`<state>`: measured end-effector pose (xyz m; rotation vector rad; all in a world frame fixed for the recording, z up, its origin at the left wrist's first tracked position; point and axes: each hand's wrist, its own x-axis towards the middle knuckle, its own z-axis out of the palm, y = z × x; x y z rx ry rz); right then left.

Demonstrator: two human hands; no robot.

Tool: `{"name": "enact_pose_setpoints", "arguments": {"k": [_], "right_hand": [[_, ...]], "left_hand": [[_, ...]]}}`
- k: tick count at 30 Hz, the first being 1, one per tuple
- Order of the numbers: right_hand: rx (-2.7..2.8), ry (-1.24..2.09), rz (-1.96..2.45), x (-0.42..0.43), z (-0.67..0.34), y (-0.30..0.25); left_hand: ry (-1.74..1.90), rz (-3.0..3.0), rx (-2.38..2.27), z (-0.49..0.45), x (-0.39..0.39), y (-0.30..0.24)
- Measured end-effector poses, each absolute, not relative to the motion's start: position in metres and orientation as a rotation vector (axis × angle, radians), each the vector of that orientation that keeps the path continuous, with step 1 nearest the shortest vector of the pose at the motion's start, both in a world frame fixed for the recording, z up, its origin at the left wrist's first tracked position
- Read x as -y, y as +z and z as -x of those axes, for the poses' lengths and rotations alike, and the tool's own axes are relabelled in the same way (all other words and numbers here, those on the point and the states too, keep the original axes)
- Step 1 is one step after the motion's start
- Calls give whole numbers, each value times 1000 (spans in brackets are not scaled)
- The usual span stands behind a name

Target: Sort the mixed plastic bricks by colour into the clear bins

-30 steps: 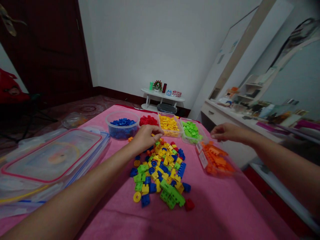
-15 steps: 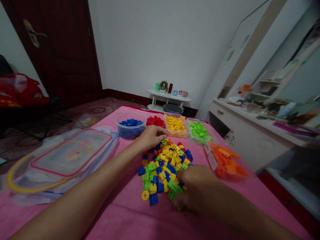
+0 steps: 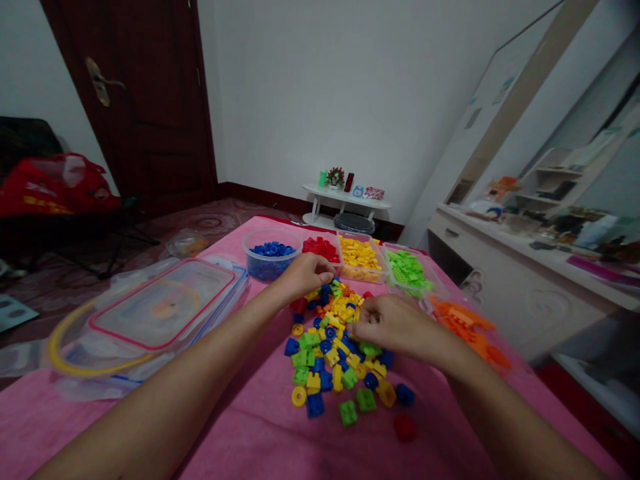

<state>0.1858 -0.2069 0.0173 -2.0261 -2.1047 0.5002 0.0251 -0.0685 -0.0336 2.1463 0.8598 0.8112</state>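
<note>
A mixed pile of toy building blocks [image 3: 330, 360] in yellow, blue, green, red and orange lies on the pink cloth [image 3: 270, 427]. My left hand [image 3: 307, 273] hovers over the pile's far edge, close to the tub of red blocks [image 3: 321, 251]. Its fingers are curled together, and whatever they hold is hidden. Over the right side of the pile is my right hand [image 3: 395, 321], palm down with fingertips pinched among yellow blocks. I cannot make out what is between them. A red block [image 3: 405, 427] and two green blocks [image 3: 349, 413] lie loose in front.
Behind the pile stand a round tub of blue blocks [image 3: 273, 249], a tub of yellow blocks [image 3: 360, 253] and a tub of green blocks [image 3: 406, 269]. The tub of orange blocks [image 3: 463, 323] is partly behind my right arm. Stacked plastic lids [image 3: 165, 307] lie left.
My right hand has moved up and away from the near right edge to the pile's middle right, uncovering loose green, blue and red blocks. My left hand stays nearly in place. The view has shifted slightly.
</note>
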Motion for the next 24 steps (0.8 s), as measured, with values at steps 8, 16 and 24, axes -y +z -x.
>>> {"name": "enact_pose_setpoints", "arguments": {"k": [8,16,24], "right_hand": [[952,1447,1151,162,-191,-20],[901,1321,1116,165,-198,-28],[1092,956,1156,169,-199,-19]], "left_hand": [[656,-1477,-661,-31,91,-19],[632,-1477,-600,-35,97,-22],[539,-1131,-632,-37,101,-22]]}}
